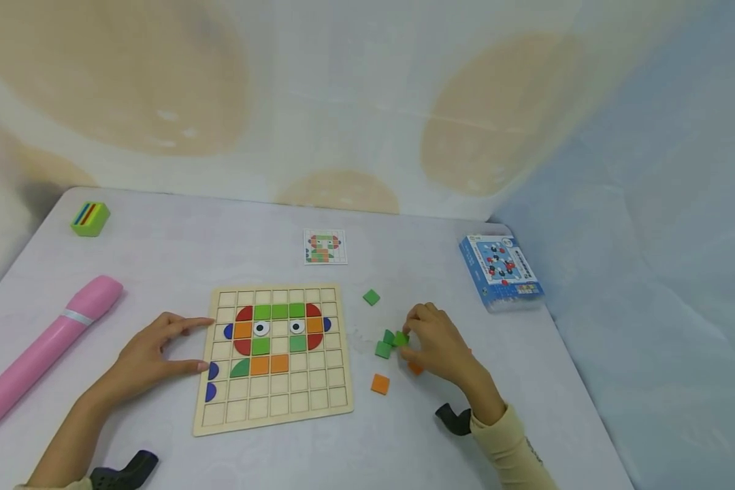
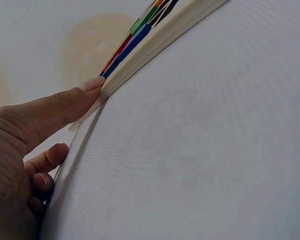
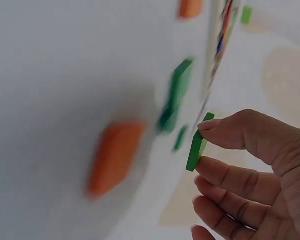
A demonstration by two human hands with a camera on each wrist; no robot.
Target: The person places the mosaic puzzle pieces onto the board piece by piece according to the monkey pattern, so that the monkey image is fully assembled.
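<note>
A wooden grid board point(image 1: 318, 401) lies on the table, bearing red, green, orange and blue tiles and two eye tiles. My left hand point(image 1: 143, 354) touches the board's left edge with thumb and index finger spread; in the left wrist view the thumb point(image 2: 65, 107) rests against that edge. My right hand point(image 1: 437, 344), to the right of the board, pinches a green tile point(image 3: 197, 145) between thumb and fingers. Close by lie green tiles point(image 1: 382, 349) and an orange tile point(image 1: 380, 384). Another orange tile point(image 1: 415, 368) is partly hidden under the right hand.
Behind the board lies a pattern card point(image 1: 325, 246). One more green tile point(image 1: 371, 297) sits right of the board. A blue box point(image 1: 502, 269) stands at the back right, a green block point(image 1: 90, 219) at the back left. A pink tube-like object point(image 1: 49, 354) lies at left.
</note>
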